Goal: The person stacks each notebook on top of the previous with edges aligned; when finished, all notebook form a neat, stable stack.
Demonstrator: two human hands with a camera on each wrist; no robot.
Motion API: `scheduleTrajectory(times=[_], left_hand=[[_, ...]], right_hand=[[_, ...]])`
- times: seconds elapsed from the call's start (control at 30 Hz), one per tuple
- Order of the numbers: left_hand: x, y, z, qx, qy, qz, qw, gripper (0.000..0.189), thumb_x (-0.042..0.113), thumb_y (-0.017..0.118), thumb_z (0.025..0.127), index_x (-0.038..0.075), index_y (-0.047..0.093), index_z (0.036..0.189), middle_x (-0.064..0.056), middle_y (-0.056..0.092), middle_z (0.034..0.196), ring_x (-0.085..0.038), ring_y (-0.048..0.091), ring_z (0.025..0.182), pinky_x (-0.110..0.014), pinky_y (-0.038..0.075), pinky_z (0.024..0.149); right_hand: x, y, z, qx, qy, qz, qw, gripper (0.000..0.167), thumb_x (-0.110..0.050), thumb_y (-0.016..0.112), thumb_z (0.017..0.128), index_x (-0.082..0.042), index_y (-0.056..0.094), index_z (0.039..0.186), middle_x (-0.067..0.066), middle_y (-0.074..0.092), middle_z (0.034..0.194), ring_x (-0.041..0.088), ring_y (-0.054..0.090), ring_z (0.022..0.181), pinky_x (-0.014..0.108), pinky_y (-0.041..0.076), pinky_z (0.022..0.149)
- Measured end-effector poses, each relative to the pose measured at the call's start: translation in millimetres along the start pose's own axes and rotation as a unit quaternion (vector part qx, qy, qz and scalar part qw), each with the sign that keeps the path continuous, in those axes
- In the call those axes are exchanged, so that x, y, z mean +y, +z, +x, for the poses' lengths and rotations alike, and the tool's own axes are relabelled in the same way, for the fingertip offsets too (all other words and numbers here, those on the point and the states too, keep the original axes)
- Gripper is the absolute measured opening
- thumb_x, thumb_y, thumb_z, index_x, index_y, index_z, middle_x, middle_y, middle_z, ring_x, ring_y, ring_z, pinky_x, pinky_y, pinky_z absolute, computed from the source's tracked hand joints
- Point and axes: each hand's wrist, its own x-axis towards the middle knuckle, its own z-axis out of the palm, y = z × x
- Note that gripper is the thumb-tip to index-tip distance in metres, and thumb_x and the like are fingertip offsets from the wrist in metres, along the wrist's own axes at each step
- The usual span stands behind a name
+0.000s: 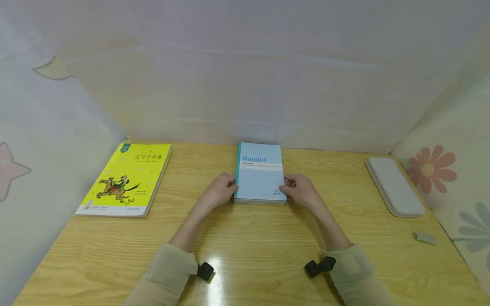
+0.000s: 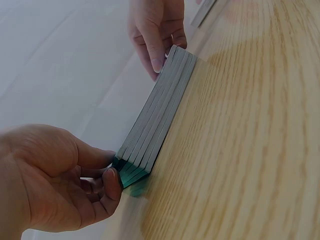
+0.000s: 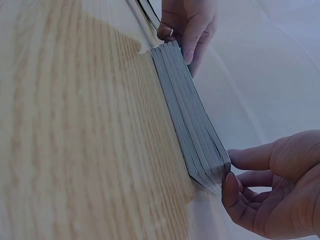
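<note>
A neat stack of several thin notebooks (image 1: 260, 174) lies at the back middle of the table, its light blue top cover reading "Gambit" and its left spine edge teal. My left hand (image 1: 219, 190) holds the stack's spine side, thumb at the top edge and fingers curled against the side. On the opposite side my right hand (image 1: 303, 191) grips the stack in the same way. The notebooks' layered edges (image 2: 157, 110) show in the left wrist view, lined up evenly close to the wood. Parts of the curled fingers are hidden behind the stack.
To the left lies a yellow book (image 1: 126, 180) with a cartoon cover. A white rounded case (image 1: 396, 187) sits at the right, with a small grey-green piece (image 1: 425, 238) in front of it. Pale cloth walls (image 1: 245, 85) enclose the wooden table (image 1: 260, 255).
</note>
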Motion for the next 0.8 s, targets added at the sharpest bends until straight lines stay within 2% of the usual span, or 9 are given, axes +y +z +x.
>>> scheduleTrajectory(times=[0.33,0.6,0.73,0.8], left_hand=[[3.3,-0.9,0.3,-0.001,-0.002,0.002,1.0,0.053,0.016,0.053,0.106,0.0,0.039,0.155,-0.014,0.056,0.1,-0.021,0.047,0.079,-0.026,0.039,0.064],[3.9,2.2,1.3,-0.005,-0.004,-0.014,0.9999,0.053,0.015,0.054,0.106,-0.001,0.038,0.155,-0.014,0.057,0.102,-0.022,0.049,0.081,-0.026,0.041,0.066],[-0.5,1.0,1.7,-0.007,-0.007,-0.039,0.9992,0.053,0.015,0.052,0.107,-0.003,0.037,0.155,-0.015,0.054,0.101,-0.02,0.046,0.077,-0.026,0.04,0.063],[-3.7,-1.1,1.4,-0.007,-0.005,-0.053,0.9986,0.05,0.015,0.05,0.108,-0.007,0.043,0.152,-0.017,0.053,0.101,-0.017,0.044,0.071,-0.024,0.038,0.06]], right_hand=[[-0.4,-2.0,-1.7,-0.001,0.007,-0.001,1.0,0.05,-0.013,0.068,0.098,0.002,0.057,0.144,0.011,0.062,0.099,0.025,0.056,0.095,0.027,0.046,0.072],[3.9,-3.7,-3.1,-0.001,0.01,-0.003,0.9999,0.051,-0.016,0.068,0.098,0.001,0.057,0.144,0.011,0.063,0.099,0.024,0.057,0.095,0.027,0.046,0.074],[3.9,-2.6,-2.2,-0.003,0.007,-0.003,1.0,0.051,-0.019,0.068,0.099,-0.001,0.057,0.145,0.011,0.064,0.102,0.025,0.057,0.097,0.028,0.046,0.077],[3.7,-2.0,-1.6,-0.003,0.007,-0.003,1.0,0.052,-0.021,0.067,0.1,-0.001,0.055,0.147,0.012,0.065,0.105,0.025,0.057,0.099,0.028,0.047,0.078]])
